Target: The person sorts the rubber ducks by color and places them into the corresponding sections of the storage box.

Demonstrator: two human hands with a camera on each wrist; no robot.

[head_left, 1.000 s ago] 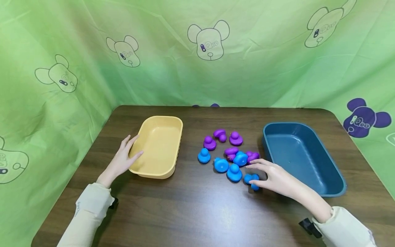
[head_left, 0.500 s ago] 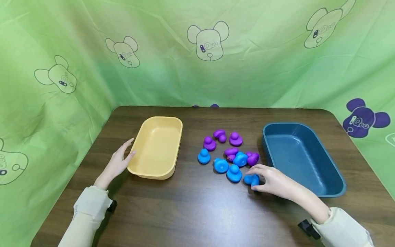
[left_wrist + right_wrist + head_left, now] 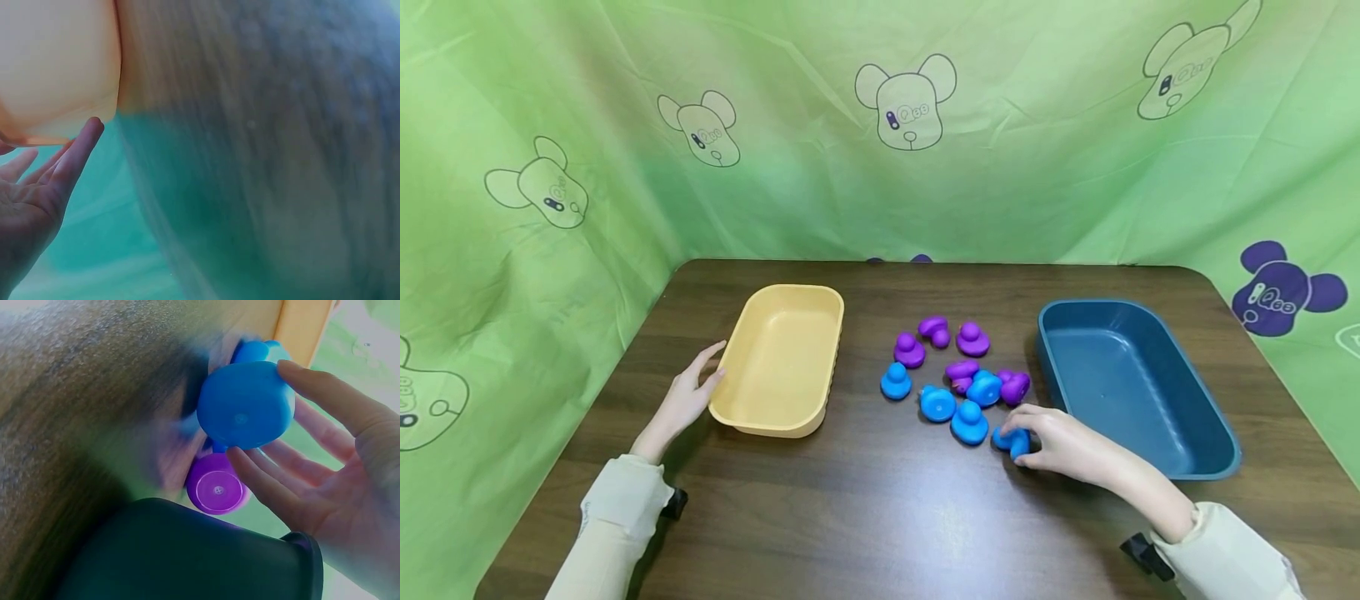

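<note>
My right hand (image 3: pixel 1026 435) pinches a blue toy duck (image 3: pixel 1006 439) on the dark wooden table (image 3: pixel 880 508), just left of the dark blue tray (image 3: pixel 1213 433). In the right wrist view, thumb and fingers (image 3: pixel 262 478) curl round that blue duck (image 3: pixel 247 403), and a purple duck (image 3: pixel 217 485) lies behind it. Several more blue ducks (image 3: pixel 969 421) and purple ducks (image 3: pixel 973 338) are clustered between the two trays. My left hand (image 3: pixel 706 372) lies with straight fingers (image 3: pixel 78 153) touching the outer left wall of the yellow tray (image 3: pixel 741 412), seen close as the yellow tray (image 3: pixel 56 62) in the left wrist view.
Both trays hold nothing. A green cloth with bear prints (image 3: pixel 906 100) closes off the back and both sides of the table. The table's front strip lies between my sleeves (image 3: pixel 625 500).
My right hand has curled its fingers round the nearest blue duck. My left hand has slipped back from the yellow tray's rim to its outer wall.
</note>
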